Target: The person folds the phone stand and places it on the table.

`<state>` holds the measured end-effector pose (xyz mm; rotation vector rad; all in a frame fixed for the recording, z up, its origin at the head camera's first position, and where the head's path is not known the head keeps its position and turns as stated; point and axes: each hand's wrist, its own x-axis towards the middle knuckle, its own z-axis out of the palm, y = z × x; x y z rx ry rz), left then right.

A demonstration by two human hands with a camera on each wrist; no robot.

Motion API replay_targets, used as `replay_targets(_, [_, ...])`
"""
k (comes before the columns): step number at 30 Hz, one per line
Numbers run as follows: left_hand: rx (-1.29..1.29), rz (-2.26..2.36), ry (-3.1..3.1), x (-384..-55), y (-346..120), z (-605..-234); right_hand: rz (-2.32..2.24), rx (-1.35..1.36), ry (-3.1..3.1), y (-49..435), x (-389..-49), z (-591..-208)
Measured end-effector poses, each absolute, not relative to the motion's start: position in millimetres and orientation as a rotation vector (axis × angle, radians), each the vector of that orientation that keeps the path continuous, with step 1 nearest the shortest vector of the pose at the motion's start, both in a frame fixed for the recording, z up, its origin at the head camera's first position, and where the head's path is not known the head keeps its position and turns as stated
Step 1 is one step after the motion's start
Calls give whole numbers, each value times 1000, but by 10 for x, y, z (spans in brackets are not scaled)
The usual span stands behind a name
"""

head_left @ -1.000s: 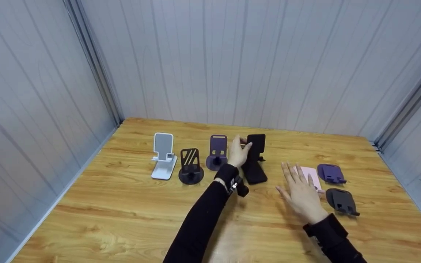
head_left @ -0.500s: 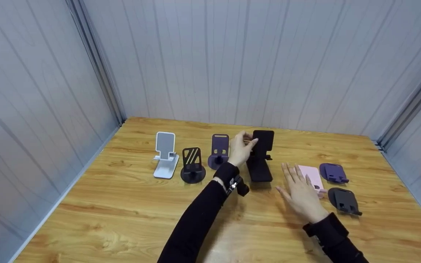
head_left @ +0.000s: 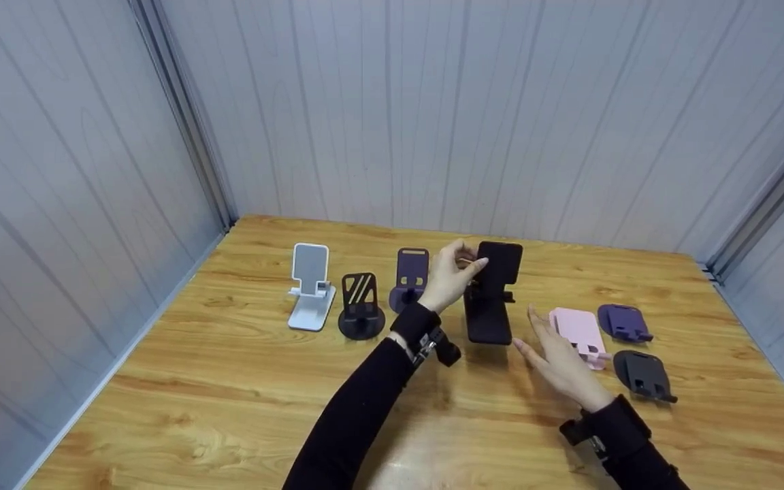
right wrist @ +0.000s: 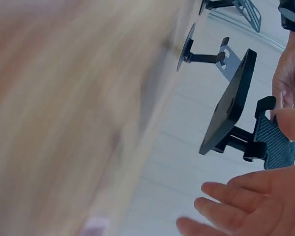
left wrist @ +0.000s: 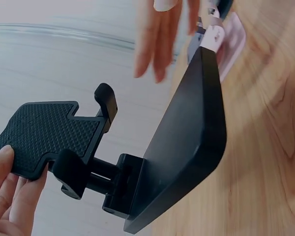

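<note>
My left hand point(head_left: 448, 278) pinches the upper plate of a black phone stand point(head_left: 489, 320) between thumb and fingers. That stand is unfolded, and its flat base hangs clear of the table in the right wrist view. The textured face of its plate point(left wrist: 54, 130) and two hooked rests show in the left wrist view. Fingers extended, my right hand point(head_left: 562, 364) holds nothing and is turned partly sideways, its thumb tip near the base's lower corner. Just right of that hand lies a folded pink phone stand point(head_left: 579, 329).
On the left stand a white phone stand point(head_left: 309, 314), a black slotted one point(head_left: 361, 330) and a purple one point(head_left: 411, 264), all unfolded. At right lie a folded purple stand point(head_left: 625, 321) and a folded dark grey one point(head_left: 645, 376). A panelled wall point(head_left: 378, 122) closes the back.
The left hand has carried the black phone stand to the right and lifted it. My right hand has turned from palm-down beside the pink stand toward the black stand.
</note>
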<state>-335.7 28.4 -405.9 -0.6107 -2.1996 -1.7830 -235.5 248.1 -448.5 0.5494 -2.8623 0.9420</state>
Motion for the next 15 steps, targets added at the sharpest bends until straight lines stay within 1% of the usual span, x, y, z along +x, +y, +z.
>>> replay_targets(9, [-717, -1896, -2114, -3204, 223, -4072, 1861, 478, -2806, 2439, -2374, -4483])
replay_targets(13, [-725, -1902, -2097, -3153, 238, -4049, 2148, 484, -2740, 2432, -2382, -4495])
replay_targets(15, [-730, -1905, -2089, -3134, 240, -4049, 2238, 528, -2681, 2433, -2395, -4516])
